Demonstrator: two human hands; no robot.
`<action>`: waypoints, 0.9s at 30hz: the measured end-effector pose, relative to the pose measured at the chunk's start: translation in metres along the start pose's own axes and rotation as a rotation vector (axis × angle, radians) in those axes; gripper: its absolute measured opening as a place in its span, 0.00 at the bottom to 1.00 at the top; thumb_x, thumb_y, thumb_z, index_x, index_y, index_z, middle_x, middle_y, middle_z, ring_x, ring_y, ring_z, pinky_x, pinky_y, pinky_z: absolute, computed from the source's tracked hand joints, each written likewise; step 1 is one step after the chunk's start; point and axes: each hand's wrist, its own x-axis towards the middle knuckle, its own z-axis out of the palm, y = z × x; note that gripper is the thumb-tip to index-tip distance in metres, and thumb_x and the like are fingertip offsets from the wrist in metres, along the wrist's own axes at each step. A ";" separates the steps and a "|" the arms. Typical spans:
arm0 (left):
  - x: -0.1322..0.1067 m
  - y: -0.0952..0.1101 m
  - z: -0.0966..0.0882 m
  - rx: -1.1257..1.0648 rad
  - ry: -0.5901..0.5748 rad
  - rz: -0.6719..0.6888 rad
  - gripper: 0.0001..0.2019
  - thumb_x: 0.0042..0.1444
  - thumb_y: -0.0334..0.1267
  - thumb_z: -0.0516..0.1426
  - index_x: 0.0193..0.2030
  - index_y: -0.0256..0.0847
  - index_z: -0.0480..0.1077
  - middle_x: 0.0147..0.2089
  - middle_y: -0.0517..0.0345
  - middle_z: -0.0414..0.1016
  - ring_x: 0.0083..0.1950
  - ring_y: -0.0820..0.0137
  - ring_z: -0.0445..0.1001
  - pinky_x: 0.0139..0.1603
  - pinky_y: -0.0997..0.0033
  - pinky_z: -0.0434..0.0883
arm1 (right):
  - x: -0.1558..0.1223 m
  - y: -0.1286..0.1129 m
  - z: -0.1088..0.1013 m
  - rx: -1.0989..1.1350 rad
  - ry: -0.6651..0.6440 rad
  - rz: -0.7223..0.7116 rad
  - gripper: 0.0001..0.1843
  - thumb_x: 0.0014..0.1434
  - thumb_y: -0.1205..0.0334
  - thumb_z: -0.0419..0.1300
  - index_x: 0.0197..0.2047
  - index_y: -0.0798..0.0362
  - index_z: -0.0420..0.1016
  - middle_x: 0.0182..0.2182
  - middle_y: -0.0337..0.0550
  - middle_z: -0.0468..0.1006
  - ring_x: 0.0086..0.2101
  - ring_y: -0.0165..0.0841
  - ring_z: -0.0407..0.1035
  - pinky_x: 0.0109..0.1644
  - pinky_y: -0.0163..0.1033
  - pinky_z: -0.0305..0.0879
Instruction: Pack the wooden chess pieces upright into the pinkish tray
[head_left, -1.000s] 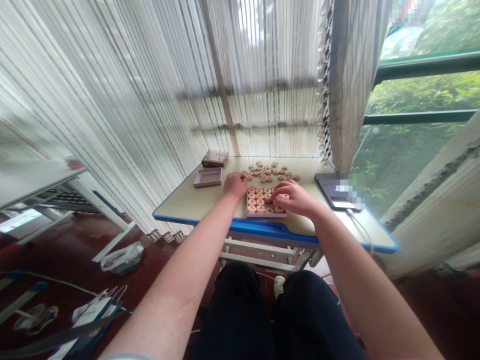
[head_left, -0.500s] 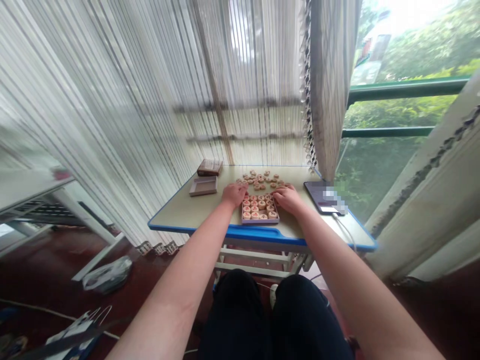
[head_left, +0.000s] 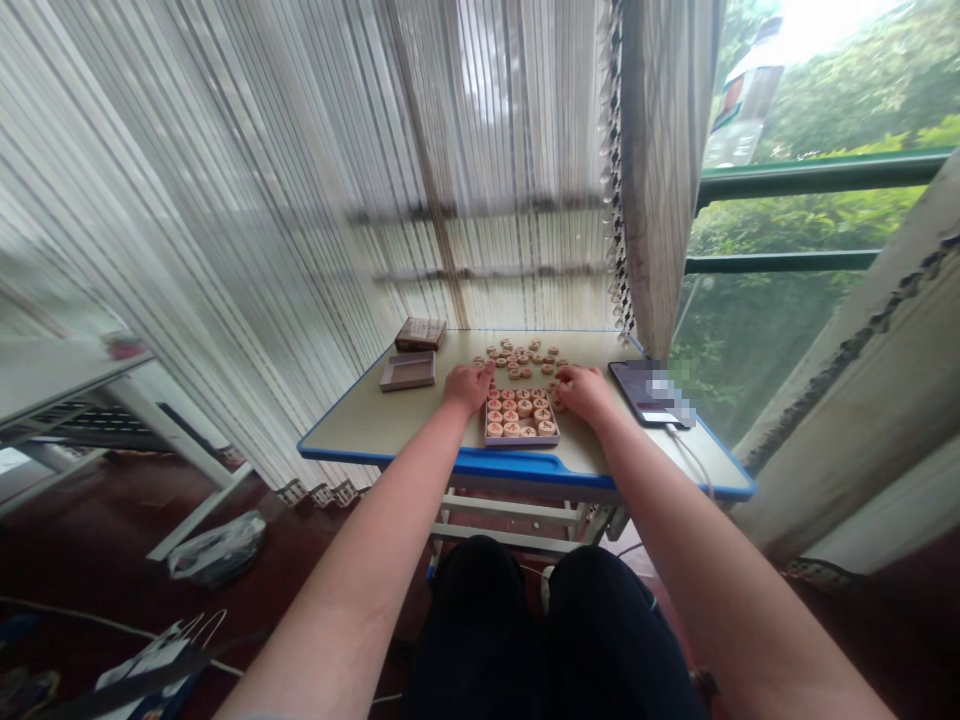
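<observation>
A shallow box (head_left: 522, 441) on the desk holds rows of round wooden Chinese chess pieces (head_left: 511, 417) with red or dark characters. My left hand (head_left: 469, 386) is at the box's far left corner, its fingers curled and thumb raised; what they hold, if anything, is hidden. Just off the box's right side is my right hand (head_left: 586, 390), closed, with bent fingertips by a piece (head_left: 556, 401) outside the wall. Whether it grips a piece is too small to tell. More loose pieces (head_left: 519, 356) lie scattered behind the box, between and beyond both hands.
An open box lid (head_left: 409, 371) and a brown box (head_left: 421, 333) sit at the desk's back left. To the right lies a phone or tablet (head_left: 634, 391) with a white cable (head_left: 694, 455). A blue rim (head_left: 510, 464) edges the desk (head_left: 375, 423). String curtains hang behind it.
My right hand has shifted slightly right, away from the box's edge, and a piece now shows beside the box wall. My left hand has hardly moved, its thumb now a little higher.
</observation>
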 end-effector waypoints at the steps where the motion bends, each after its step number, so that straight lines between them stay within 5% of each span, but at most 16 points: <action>1: 0.000 0.000 0.000 0.008 0.003 0.011 0.28 0.60 0.54 0.40 0.31 0.39 0.76 0.37 0.51 0.78 0.47 0.64 0.73 0.50 0.66 0.66 | 0.000 0.000 0.001 0.013 0.015 -0.006 0.20 0.52 0.64 0.51 0.47 0.47 0.75 0.45 0.42 0.76 0.46 0.38 0.64 0.51 0.40 0.56; 6: 0.001 -0.002 0.001 0.037 -0.006 0.029 0.29 0.60 0.54 0.40 0.29 0.40 0.76 0.34 0.52 0.78 0.46 0.64 0.73 0.50 0.67 0.66 | 0.001 -0.002 0.002 0.006 -0.038 -0.032 0.16 0.53 0.60 0.51 0.40 0.46 0.78 0.45 0.40 0.76 0.47 0.38 0.63 0.54 0.41 0.53; 13: 0.001 -0.001 0.001 0.047 -0.004 0.015 0.29 0.59 0.54 0.41 0.28 0.40 0.76 0.33 0.52 0.78 0.45 0.64 0.73 0.48 0.68 0.66 | 0.003 0.001 0.001 -0.045 -0.041 0.094 0.18 0.53 0.52 0.52 0.36 0.53 0.78 0.40 0.51 0.77 0.43 0.41 0.66 0.51 0.44 0.55; 19: 0.001 -0.001 0.002 0.071 -0.006 0.015 0.29 0.59 0.55 0.40 0.29 0.40 0.76 0.33 0.52 0.78 0.45 0.64 0.73 0.49 0.67 0.66 | 0.002 0.002 -0.001 0.061 -0.059 0.048 0.17 0.51 0.64 0.51 0.40 0.48 0.78 0.44 0.41 0.77 0.48 0.36 0.65 0.55 0.41 0.52; 27: 0.004 -0.007 0.005 0.092 0.001 0.058 0.33 0.59 0.57 0.37 0.28 0.40 0.76 0.33 0.50 0.78 0.42 0.65 0.73 0.48 0.67 0.65 | -0.003 0.005 -0.010 0.044 -0.052 0.091 0.17 0.51 0.57 0.53 0.39 0.52 0.79 0.40 0.45 0.79 0.45 0.38 0.68 0.52 0.38 0.56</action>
